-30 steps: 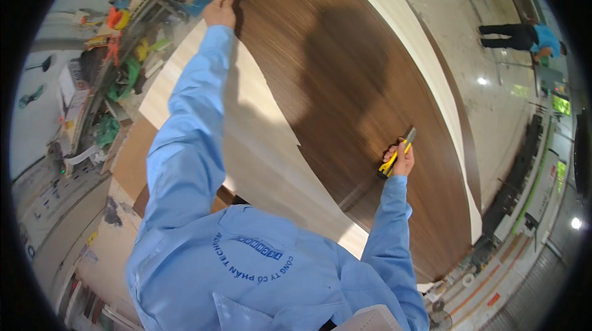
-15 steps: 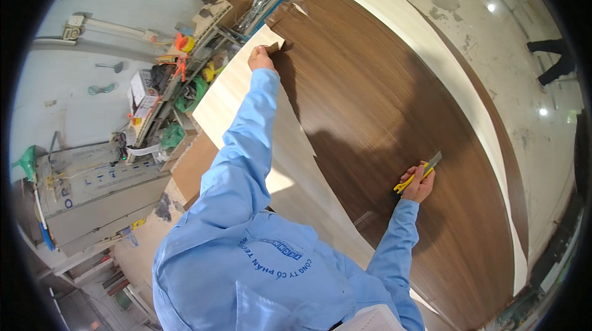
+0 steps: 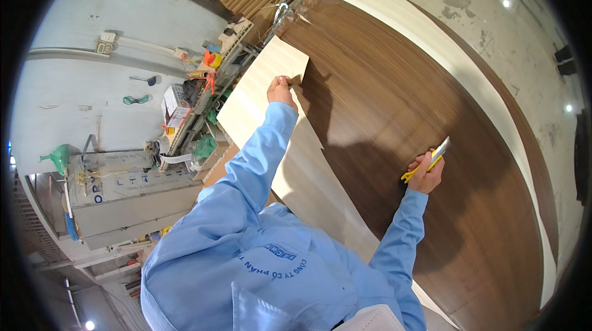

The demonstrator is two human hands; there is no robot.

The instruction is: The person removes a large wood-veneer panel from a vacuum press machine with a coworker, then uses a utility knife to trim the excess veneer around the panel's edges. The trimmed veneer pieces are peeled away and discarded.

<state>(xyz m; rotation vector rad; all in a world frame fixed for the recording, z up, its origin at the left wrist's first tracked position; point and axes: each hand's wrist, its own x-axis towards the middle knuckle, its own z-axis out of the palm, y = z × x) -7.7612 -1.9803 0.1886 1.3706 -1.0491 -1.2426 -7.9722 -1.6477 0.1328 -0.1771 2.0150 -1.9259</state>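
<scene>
The brown sheet (image 3: pixel 382 66) is lying before the person, its long axis slanting from far left to near right, its left side meeting a pale sheet (image 3: pixel 250 93). The left hand (image 3: pixel 282 90), nearer that seam, is pinching a small dark scrap (image 3: pixel 295 79). The right hand (image 3: pixel 425 174), over the brown sheet, is grasping a knife (image 3: pixel 438 156), its blade pointing forward-right, away from the left hand.

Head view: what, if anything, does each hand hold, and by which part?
The right hand holds a yellow utility knife by its handle. The left hand pinches the pale sheet by its edge, near a corner.
</scene>
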